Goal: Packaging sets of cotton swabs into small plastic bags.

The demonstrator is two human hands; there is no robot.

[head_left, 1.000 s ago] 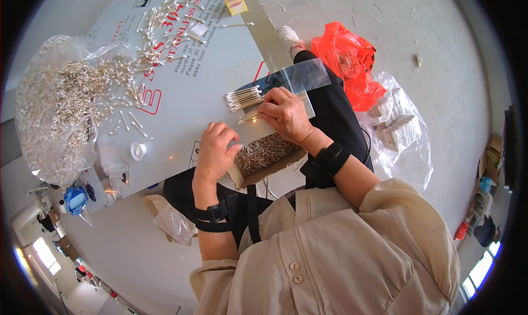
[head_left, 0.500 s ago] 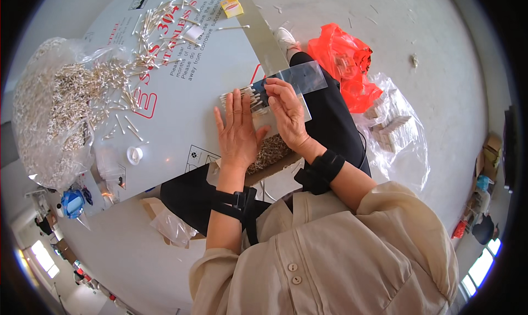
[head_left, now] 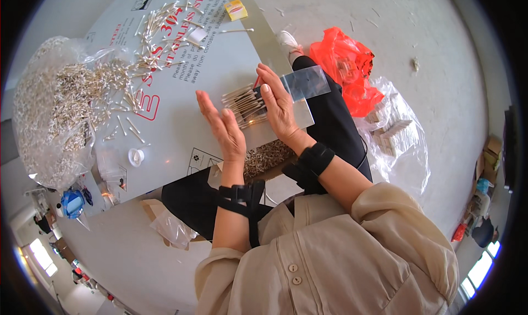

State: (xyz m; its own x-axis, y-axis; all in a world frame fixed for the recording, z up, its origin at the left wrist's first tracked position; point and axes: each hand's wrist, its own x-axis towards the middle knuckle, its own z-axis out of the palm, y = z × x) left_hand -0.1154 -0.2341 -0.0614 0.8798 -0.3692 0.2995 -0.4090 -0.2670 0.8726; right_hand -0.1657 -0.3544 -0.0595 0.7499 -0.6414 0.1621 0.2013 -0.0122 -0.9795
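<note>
A bundle of cotton swabs (head_left: pixel 243 105) lies side by side on the grey table between my two hands. My left hand (head_left: pixel 224 132) is held upright at the bundle's left, fingers stretched out and nothing in it. On the other side my right hand (head_left: pixel 279 107) is open too, its fingers straight and its palm side close to the swab ends. A clear plastic bag (head_left: pixel 307 83) sticks out past my right hand over the table edge; part of it is hidden under the hand. Whether the right hand touches the swabs I cannot tell.
A large clear bag of swabs (head_left: pixel 58 111) spills onto the table at left, near a white round lid (head_left: pixel 135 156) and a small yellow box (head_left: pixel 236 9). Below the table edge sits a carton of swabs (head_left: pixel 268 160). A red bag (head_left: pixel 344 67) and a clear bag of packs (head_left: pixel 395 130) are on the floor.
My left hand has come off the swabs and moved left, turning on edge, so the bundle now shows. My right hand has shifted slightly left and straightened its fingers.
</note>
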